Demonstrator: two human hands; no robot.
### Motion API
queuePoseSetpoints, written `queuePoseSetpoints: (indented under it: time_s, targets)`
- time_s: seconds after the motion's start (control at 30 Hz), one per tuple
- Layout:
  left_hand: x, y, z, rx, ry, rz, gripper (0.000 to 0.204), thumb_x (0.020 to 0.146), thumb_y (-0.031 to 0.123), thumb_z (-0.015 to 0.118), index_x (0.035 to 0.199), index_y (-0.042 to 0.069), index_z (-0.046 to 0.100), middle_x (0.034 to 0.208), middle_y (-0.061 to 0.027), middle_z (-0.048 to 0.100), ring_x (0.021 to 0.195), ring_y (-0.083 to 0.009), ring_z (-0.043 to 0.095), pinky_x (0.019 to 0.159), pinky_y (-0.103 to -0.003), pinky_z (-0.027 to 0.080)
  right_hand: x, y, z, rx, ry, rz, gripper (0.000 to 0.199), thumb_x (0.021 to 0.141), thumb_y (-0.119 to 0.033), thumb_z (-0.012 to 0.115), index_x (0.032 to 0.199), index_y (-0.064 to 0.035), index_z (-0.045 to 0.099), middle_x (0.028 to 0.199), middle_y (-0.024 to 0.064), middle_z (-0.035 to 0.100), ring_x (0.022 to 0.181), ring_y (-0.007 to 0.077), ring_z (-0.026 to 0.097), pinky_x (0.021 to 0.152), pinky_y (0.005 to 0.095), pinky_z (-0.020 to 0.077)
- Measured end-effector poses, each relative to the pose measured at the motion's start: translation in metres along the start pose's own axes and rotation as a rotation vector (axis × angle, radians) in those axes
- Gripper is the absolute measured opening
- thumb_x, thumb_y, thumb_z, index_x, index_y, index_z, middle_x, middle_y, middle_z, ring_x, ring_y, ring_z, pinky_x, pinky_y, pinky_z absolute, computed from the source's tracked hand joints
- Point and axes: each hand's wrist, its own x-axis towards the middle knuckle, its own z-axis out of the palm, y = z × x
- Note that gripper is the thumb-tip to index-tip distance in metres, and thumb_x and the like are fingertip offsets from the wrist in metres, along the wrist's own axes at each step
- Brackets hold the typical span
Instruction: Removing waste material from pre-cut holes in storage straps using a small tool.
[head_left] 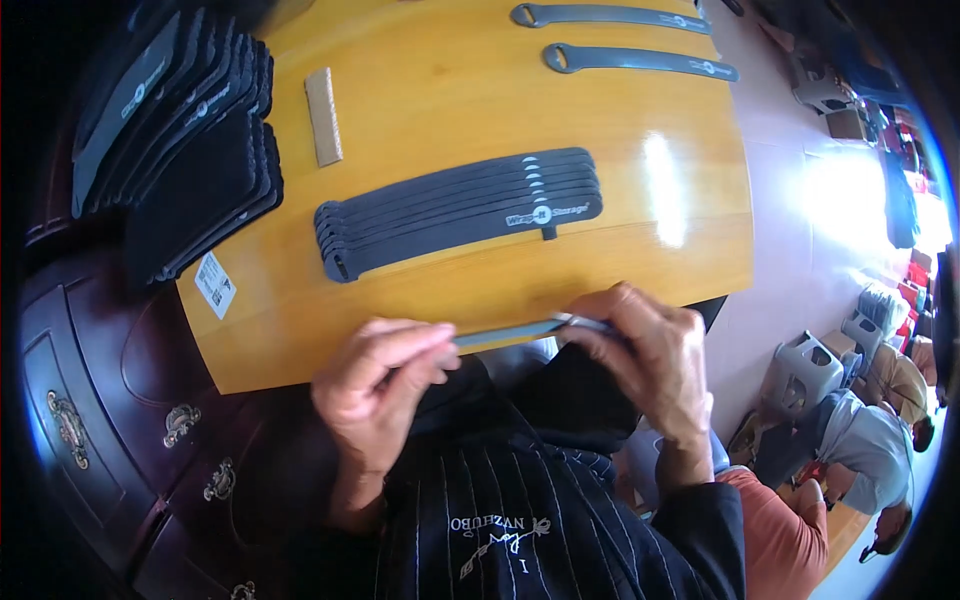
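Near the table's front edge, I hold a dark grey strap (pixel 508 333) stretched level between my hands. My left hand (pixel 380 375) pinches its left end between thumb and fingers. The other end is gripped in my right hand (pixel 648 352), whose fingers cover part of it. Just beyond lies an overlapping row of several grey straps (pixel 440 212), with rounded, holed ends at the left and pale printing at the right. Two single straps lie apart at the far right: one upper strap (pixel 610 15) and one lower strap (pixel 640 62).
Piles of black straps (pixel 215 185) stand at the table's left side. A brown cardboard strip (pixel 323 118) and a white label (pixel 214 285) lie on the yellow table (pixel 450 110). Dark drawers (pixel 100 400) flank it at left. Other people (pixel 860 450) sit at the right, near stools (pixel 803 375).
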Motion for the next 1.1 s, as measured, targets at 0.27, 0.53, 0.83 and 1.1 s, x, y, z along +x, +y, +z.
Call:
queuePoseSetpoints:
  time_s: [0.27, 0.53, 0.83, 1.1]
  targets:
    - [-0.001, -0.01, -0.037, -0.306, 0.098, -0.33, 0.019, 0.086, -0.001, 0.064, 0.104, -0.004, 0.066, 0.08, -0.0118, 0.065, 0.06, -0.0191, 0.066, 0.053, -0.022, 0.052, 0.008, 0.016, -0.013, -0.059, 0.003, 0.102, 0.016, 0.079, -0.012, 0.07, 0.09, -0.0027, 0.063, 0.08, 0.0098, 0.064, 0.069, 0.0257, 0.064, 0.065, 0.0316, 0.0499]
    - [0.002, -0.015, -0.036, -0.164, 0.146, -0.198, 0.021, 0.091, -0.003, 0.055, 0.11, -0.003, 0.065, 0.094, -0.0118, 0.061, 0.072, -0.017, 0.065, 0.062, -0.024, 0.055, 0.012, 0.019, -0.005, 0.335, 0.172, 0.345, 0.019, 0.077, -0.008, 0.077, 0.077, -0.0016, 0.059, 0.064, -0.0041, 0.055, 0.059, 0.0027, 0.046, 0.055, 0.0183, 0.0344]
    - [0.015, -0.023, -0.033, 0.078, 0.397, -0.106, 0.02, 0.08, -0.009, 0.069, 0.097, -0.007, 0.06, 0.086, -0.007, 0.063, 0.074, -0.0066, 0.059, 0.065, -0.017, 0.049, 0.022, 0.014, -0.013, 0.33, 0.19, 0.384, 0.016, 0.082, -0.01, 0.072, 0.088, -0.0029, 0.059, 0.074, -0.002, 0.057, 0.068, 0.0057, 0.048, 0.066, 0.0191, 0.0354]
    - [0.021, -0.033, -0.041, 0.206, 0.375, -0.006, 0.016, 0.08, -0.006, 0.07, 0.093, -0.003, 0.061, 0.08, -0.0046, 0.061, 0.067, -0.0045, 0.057, 0.057, -0.016, 0.046, 0.028, 0.022, -0.011, 0.28, 0.2, 0.322, 0.015, 0.083, -0.01, 0.07, 0.085, -0.0035, 0.057, 0.077, -0.0015, 0.054, 0.069, 0.0068, 0.048, 0.067, 0.0201, 0.0356]
